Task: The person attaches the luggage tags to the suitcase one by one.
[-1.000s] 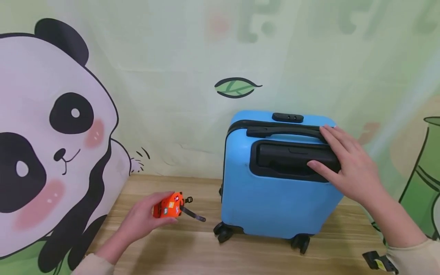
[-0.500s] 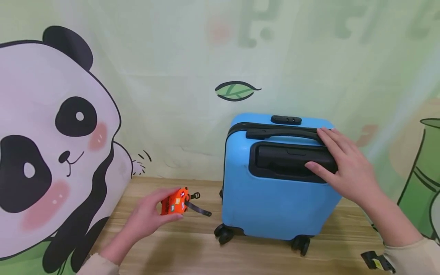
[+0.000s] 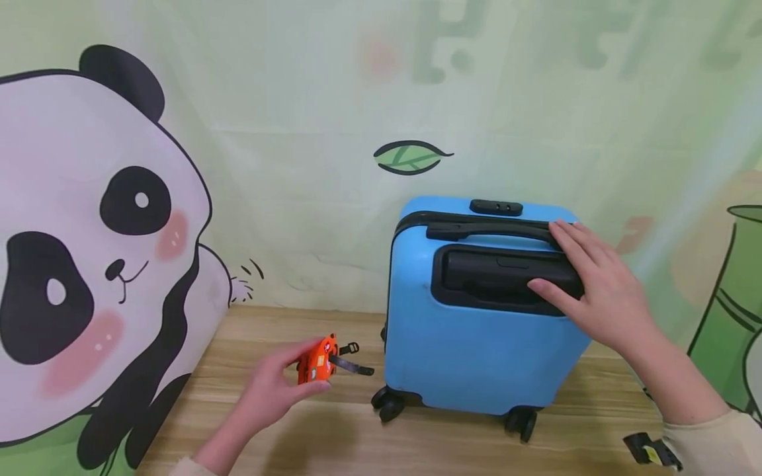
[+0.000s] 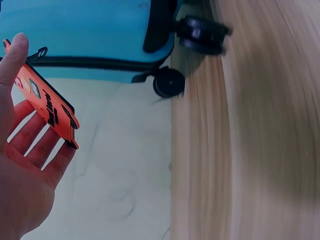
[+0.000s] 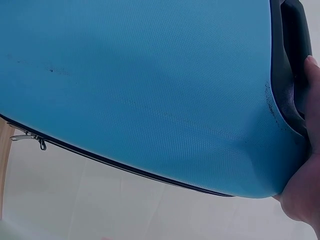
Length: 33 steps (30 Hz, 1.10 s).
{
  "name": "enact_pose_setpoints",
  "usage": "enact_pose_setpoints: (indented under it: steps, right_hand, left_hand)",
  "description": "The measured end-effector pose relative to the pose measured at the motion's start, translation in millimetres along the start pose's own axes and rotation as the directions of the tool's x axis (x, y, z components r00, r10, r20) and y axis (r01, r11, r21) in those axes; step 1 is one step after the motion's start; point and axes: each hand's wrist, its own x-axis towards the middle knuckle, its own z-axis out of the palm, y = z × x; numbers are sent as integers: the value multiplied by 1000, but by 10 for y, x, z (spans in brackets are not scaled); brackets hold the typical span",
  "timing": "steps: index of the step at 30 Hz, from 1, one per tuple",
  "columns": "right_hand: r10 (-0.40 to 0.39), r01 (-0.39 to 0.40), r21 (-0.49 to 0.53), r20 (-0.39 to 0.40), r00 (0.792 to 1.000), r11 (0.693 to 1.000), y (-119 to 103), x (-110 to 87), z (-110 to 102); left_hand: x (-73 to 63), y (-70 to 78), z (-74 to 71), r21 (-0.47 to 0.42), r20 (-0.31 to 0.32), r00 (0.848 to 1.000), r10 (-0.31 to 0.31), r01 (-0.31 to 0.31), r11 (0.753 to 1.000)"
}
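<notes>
Grip of the left hand (image 3: 268, 387): pinches an orange luggage tag (image 3: 318, 362) between thumb and fingers.
Tag's place: lower middle of the head view, left of the blue suitcase (image 3: 476, 357); its loose black strap (image 3: 352, 365) points right, the tip near the suitcase but apart from it.
Right hand (image 3: 607, 291): unclenched, rests on the suitcase's upper right corner, fingertips at the end of the black carry handle (image 3: 506, 229), thumb on the recessed black panel (image 3: 476, 271).
Head view alone: the combination lock (image 3: 496, 207) on top of the upright suitcase.
Left wrist view alone: dark lettering (image 4: 51, 107) on the tag's other face, at left.
Right wrist view alone: zipper pulls (image 5: 30, 138) at lower left, dark scuffs (image 5: 270, 102) near the panel.
</notes>
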Motion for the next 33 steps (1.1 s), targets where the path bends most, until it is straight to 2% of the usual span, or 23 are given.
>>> enact_pose_setpoints:
  steps: [3, 6, 10, 14, 17, 20, 28, 33]
  right_hand:
    - [5, -5, -3, 0, 1000, 1000, -1, 2, 0]
    - [5, -5, -5, 1, 1000, 1000, -3, 3, 6]
    - [-2, 2, 0, -9, 1000, 1000, -1, -1, 11]
    - [-8, 8, 6, -22, 1000, 1000, 7, -6, 13]
    - [-7, 7, 5, -20, 1000, 1000, 7, -8, 13]
    - [-5, 5, 7, -16, 1000, 1000, 8, -8, 8]
    - [-4, 4, 28, -3, 1000, 1000, 14, -12, -9]
    - [-32, 33, 41, -15, 999, 999, 9, -16, -25]
  left_hand:
    - [-38, 29, 66, -120, 11, 997, -76, 77, 990]
    - [-67, 43, 117, -219, 19, 994, -105, 107, 970]
    - [-75, 29, 157, -301, 51, 996, -76, 88, 949]
    - [-70, 21, 165, -377, 116, 993, -33, 75, 923]
    - [-66, 28, 158, -407, 167, 986, -11, 79, 910]
    - [-52, 36, 151, -415, 196, 980, 11, 73, 907]
    - [-11, 101, 144, -415, 249, 969, -8, 114, 903]
    - [-7, 158, 137, -427, 274, 962, 18, 104, 898]
